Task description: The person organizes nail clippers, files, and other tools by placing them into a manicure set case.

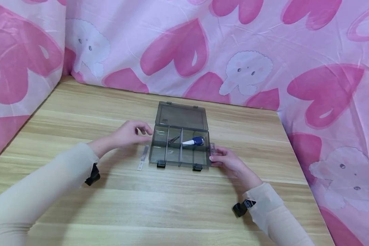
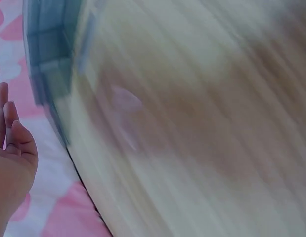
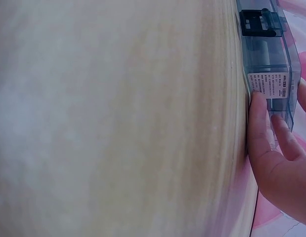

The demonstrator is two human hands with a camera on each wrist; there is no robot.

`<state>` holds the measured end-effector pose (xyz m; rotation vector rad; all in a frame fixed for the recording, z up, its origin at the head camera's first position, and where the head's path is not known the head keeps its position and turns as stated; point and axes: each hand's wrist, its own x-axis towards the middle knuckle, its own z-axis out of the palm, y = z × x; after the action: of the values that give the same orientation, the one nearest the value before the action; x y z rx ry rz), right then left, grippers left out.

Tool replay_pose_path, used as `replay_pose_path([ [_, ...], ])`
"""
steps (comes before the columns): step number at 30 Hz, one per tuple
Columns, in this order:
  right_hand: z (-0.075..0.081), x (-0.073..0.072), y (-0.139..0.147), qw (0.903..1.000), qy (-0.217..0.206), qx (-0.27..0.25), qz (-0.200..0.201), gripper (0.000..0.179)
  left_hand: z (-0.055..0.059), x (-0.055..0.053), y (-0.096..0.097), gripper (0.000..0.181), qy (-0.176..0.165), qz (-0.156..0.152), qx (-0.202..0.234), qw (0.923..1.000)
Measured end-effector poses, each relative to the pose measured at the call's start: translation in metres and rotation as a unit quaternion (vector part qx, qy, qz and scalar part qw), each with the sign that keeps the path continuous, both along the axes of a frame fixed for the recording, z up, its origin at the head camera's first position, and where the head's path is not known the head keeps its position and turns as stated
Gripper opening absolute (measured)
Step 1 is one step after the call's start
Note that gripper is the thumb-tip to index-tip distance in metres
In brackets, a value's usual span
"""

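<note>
Left hand [image 1: 130,134] and right hand [image 1: 229,160] at an open grey compartment box [image 1: 187,155], centre of the frame.
Left: released, fingers loosely bent, near the box's left edge. Right: touching its right end; whether grasping, I cannot tell. Inside: slim dark tool [image 1: 173,139]; blue-and-white item [image 1: 198,140]. Left of box: clear strip [image 1: 143,157] on wooden worktop [image 1: 135,212]. Across upper frame: pink heart-print cloth [image 1: 175,51].
</note>
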<state>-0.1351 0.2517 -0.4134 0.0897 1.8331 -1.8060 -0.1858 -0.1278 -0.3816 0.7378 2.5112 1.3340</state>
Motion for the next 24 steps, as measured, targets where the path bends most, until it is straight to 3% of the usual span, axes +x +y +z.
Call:
replay_pose_path([
  [11, 0.007, 0.001, -0.005, 0.9992, -0.016, 0.032, -0.014, 0.061, -0.014, 0.008, -0.045, 0.017, -0.02, 0.048, -0.019, 0.9985],
  [24, 0.008, 0.002, -0.005, 0.9988, -0.019, 0.043, -0.013, 0.063, -0.033, 0.022, -0.075, 0.025, -0.048, 0.043, -0.033, 0.9973],
])
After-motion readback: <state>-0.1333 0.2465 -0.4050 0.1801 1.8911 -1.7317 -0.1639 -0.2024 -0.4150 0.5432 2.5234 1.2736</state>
